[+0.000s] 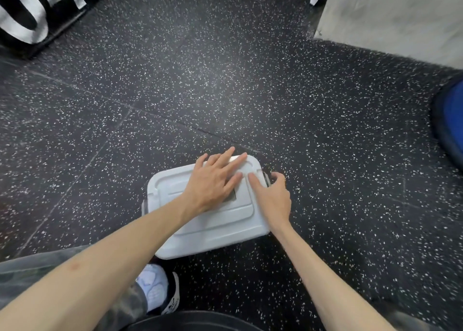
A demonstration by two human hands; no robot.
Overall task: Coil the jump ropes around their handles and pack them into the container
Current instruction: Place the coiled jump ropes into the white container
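A white plastic container (213,228) sits on the speckled black floor just in front of me, its white lid on top. My left hand (215,180) lies flat on the lid with the fingers spread and straight, pressing near the far right corner. My right hand (273,197) is at the container's right end: the thumb rests on the lid and the fingers curl round the dark clasp (268,177) on that side. No jump rope is in sight; what is inside the container is hidden by the lid.
A black mat with large white lettering (32,12) lies at the far left. A pale grey block (395,17) stands at the far right, and a blue rounded object (451,120) at the right edge. My shoe (157,290) and trouser leg are below the container.
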